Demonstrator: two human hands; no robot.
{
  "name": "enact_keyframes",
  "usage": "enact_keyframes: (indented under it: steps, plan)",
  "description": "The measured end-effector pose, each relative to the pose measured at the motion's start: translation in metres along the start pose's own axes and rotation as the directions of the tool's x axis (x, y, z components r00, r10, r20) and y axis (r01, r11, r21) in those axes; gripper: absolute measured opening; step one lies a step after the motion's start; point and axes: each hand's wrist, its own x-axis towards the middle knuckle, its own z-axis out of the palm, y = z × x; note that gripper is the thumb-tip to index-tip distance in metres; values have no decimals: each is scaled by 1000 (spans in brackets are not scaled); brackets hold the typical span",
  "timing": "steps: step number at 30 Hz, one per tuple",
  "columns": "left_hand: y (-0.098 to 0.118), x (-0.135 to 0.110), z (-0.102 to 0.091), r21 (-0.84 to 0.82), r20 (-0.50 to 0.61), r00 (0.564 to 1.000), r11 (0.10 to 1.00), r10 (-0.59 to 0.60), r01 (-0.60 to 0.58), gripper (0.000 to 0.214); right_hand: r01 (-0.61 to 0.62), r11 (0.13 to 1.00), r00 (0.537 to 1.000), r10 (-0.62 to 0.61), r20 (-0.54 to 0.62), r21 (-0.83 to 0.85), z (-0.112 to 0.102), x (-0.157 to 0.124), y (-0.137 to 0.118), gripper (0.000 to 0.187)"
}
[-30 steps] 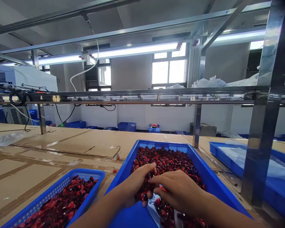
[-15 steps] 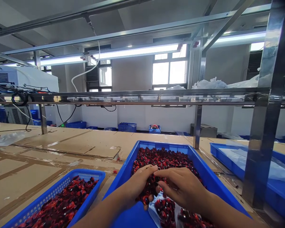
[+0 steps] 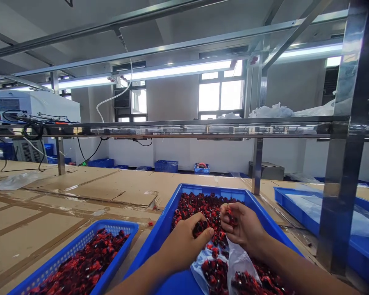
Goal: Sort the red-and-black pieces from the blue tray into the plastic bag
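Two hands half-closed, left hand [image 3: 186,248] touching red-black pieces [image 3: 203,209], right hand [image 3: 241,227] pinching some, above a blue crate [image 3: 158,241].

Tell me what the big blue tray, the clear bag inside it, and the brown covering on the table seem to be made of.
The big blue tray looks like moulded plastic, with smooth, glossy, evenly coloured walls. The clear bag seems to be thin plastic film, creased and shiny. The brown covering looks like cardboard sheets, matt with visible seams, though no cut edge shows its layers.

The head-worn camera looks forward and down, close above the blue crate [image 3: 160,233].
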Motion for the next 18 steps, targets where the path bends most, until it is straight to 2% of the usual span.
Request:
enact_keyframes:
  steps: [2,4,5,7,9,10,11,16,18]
  plan:
    - [0,-1,1,68,-41,999,997,24,-21,28,-39,997,999,40,8,-70,-2,0,0,26]
    - [-2,0,3,122,-68,997,992,35,-27,28,7,960,1000,0,26,-279,3,-4,2,32]
    - [-4,0,4,139,-71,997,990,40,-30,27,81,903,996,-64,54,-422,7,-7,3,32]
    - [-9,1,6,158,-60,997,987,53,-43,20,261,689,964,-223,145,-676,15,-14,6,27]
    - [-12,2,6,171,-55,997,984,60,-50,12,352,483,923,-322,210,-802,21,-18,7,22]
    - [-13,2,6,182,-62,996,982,61,-49,10,354,438,917,-337,213,-826,22,-19,8,20]
    - [-14,2,6,196,-75,995,980,61,-45,10,339,433,921,-333,201,-836,23,-19,8,18]
    - [-13,1,7,221,-92,994,974,66,-44,23,247,543,966,-207,158,-802,16,-12,7,15]
    - [-13,1,8,206,-85,994,977,73,-54,27,247,527,966,-203,162,-813,15,-12,6,15]
